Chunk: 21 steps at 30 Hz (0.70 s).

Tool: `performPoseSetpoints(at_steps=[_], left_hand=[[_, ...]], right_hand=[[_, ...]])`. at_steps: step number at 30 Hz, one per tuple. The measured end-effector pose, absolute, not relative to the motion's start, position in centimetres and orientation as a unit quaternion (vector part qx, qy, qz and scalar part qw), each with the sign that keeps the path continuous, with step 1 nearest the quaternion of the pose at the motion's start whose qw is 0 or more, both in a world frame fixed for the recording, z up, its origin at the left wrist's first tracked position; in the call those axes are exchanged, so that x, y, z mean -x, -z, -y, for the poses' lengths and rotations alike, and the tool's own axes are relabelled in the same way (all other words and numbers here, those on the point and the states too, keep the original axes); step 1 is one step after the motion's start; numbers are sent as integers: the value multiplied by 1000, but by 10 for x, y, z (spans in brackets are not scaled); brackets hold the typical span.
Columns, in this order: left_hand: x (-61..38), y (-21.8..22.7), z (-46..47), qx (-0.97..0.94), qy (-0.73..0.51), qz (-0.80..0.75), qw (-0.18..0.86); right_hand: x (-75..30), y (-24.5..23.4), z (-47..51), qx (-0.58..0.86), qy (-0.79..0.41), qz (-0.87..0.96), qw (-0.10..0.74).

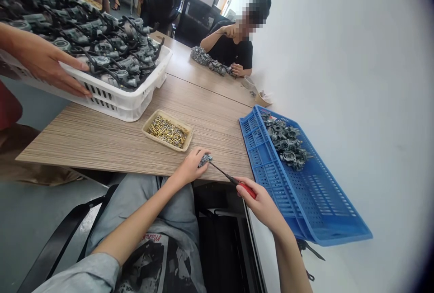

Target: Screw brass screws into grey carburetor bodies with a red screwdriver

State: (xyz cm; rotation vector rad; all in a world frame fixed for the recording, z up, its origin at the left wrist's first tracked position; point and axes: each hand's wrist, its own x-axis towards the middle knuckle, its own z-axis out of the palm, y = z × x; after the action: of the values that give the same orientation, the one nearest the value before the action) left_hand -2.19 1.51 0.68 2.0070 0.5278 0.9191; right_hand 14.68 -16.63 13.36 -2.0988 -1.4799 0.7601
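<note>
My left hand (191, 165) is closed on a small grey metal part (205, 160) that rests at the near edge of the wooden table (111, 141). My right hand (258, 200) grips the red handle of a screwdriver (237, 183). Its dark shaft points up-left, and the tip meets the metal part. Just beyond my left hand sits a beige tray of small brass screws (167, 131).
A blue crate (298, 193) to my right holds several grey metal parts (286, 144). A white basket (118, 98) piled with parts and black hoses stands far left, another person's hand (47, 64) on its rim. A second person (233, 40) sits at the far end.
</note>
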Motion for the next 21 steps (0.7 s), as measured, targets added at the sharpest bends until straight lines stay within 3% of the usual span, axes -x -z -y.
performPoseSetpoints(at_steps=[8, 21], left_hand=[[22, -7, -15, -805, -366, -208, 419], [22, -7, -15, -803, -367, -207, 421]], right_hand=[[-145, -159, 164, 777, -263, 547, 165], [-149, -159, 162, 797, -167, 548, 188]])
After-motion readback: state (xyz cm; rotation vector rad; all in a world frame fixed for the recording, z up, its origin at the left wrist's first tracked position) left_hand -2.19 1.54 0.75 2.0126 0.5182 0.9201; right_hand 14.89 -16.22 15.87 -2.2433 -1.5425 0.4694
